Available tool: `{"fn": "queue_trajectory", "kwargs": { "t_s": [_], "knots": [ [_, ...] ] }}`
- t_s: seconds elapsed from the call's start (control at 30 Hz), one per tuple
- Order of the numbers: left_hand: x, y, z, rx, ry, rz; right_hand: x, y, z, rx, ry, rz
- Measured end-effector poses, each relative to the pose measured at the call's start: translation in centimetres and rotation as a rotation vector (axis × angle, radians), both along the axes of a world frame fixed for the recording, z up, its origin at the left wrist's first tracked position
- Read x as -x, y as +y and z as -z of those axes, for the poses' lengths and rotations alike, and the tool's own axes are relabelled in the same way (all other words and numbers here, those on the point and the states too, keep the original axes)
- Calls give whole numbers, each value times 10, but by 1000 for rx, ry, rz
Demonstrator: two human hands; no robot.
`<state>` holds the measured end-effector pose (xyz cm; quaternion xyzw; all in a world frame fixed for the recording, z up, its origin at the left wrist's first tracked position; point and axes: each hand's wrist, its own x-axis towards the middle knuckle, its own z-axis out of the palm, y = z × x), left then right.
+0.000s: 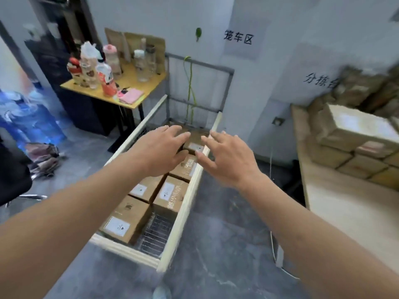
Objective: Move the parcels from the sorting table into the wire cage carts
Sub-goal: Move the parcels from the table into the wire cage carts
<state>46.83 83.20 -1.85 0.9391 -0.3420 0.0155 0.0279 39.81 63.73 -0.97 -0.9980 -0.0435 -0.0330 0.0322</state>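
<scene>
**Both hands over a parcel in the cart**

A small brown parcel (193,145) sits between the two hands, above the far part of the cart (185,209). It carries a white label with a small dark mark; the print is too blurred to read. Its long axis cannot be told, since the hands hide most of it.

The left hand (160,147) lies over the parcel's left side with fingers spread and nearly straight, the fingertips touching its top. The right hand (226,157) is open beside its right edge, fingers splayed, thumb near the label; whether it touches the box cannot be told.

Below, more brown parcels (151,199) lie in the cart in two rows running along its length, each with a white label facing up. One shows lines of print along its edge, unreadable. Wire mesh (154,233) shows at the near end.

On the wall behind the cart a sign (238,37) reads "笼车区". To the right a second sign (319,80) begins "分拣台", partly hidden by stacked parcels (354,134) on the sorting table (345,203).

A yellow side table (138,89) at the left holds bottles and a pink cloth.
</scene>
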Motion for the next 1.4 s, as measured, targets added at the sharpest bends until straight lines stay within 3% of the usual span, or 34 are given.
{"fn": "queue_trajectory", "kwargs": {
  "t_s": [0.3, 0.63, 1.1, 1.4],
  "knots": [
    [99, -141, -81, 123, -79, 238, 157, -120, -73, -41, -101, 272],
    [191, -316, -110, 161, -49, 540, 298, -251, -104, -79, -153, 608],
    [253, -563, -114, 119, -77, 1002, 392, -417, -102, -115, -186, 1037],
    [307, -722, -85, 83, -43, 1027, 451, -561, -80, -118, -163, 1106]
  ]
}}
